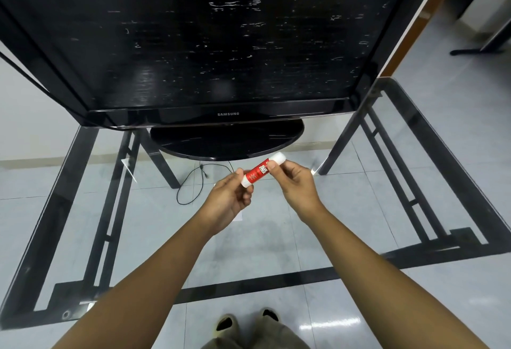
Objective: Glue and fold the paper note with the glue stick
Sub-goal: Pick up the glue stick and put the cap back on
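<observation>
A red and white glue stick (260, 170) is held tilted above the glass table, its white cap end up and to the right. My left hand (231, 200) grips its lower white end. My right hand (294, 181) pinches the upper part near the cap. The cap is on. A white paper note (238, 216) lies on the glass under my left hand; only a small corner shows.
A large black television (210, 44) on an oval stand (226, 142) fills the far half of the glass table (456, 182). The table's black frame and legs show through the glass. A black cable (193, 185) lies on the tiled floor below.
</observation>
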